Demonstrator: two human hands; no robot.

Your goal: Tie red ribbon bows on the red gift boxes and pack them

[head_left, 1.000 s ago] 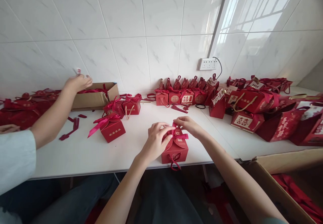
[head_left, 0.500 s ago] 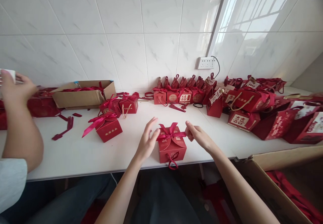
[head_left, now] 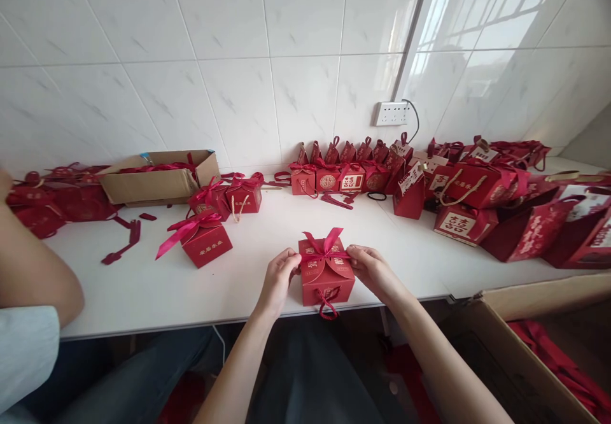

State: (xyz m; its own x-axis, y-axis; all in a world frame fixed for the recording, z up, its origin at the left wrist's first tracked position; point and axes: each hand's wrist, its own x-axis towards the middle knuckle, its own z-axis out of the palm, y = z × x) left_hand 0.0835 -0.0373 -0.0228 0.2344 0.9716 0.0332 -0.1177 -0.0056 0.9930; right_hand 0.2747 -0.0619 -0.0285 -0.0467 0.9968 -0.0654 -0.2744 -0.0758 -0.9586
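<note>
A red gift box (head_left: 326,287) with gold lettering stands on the white table in front of me, near its front edge. A pink-red ribbon (head_left: 326,253) is tied in a bow across its top, and a twisted red cord handle hangs at its near side. My left hand (head_left: 279,279) pinches the ribbon at the box's left side. On the right side, my right hand (head_left: 375,272) pinches the ribbon's other part, fingers closed.
Another person's arm (head_left: 35,258) reaches in at the left. A ribboned red box (head_left: 207,246) sits left of centre. Behind are a cardboard tray (head_left: 147,185) and rows of red boxes (head_left: 303,181). A large open carton (head_left: 506,328) stands at the lower right.
My left hand has closed from an open pose onto the ribbon. My right hand has taken hold of the ribbon on the other side. The other person's hand has moved left, mostly out of view.
</note>
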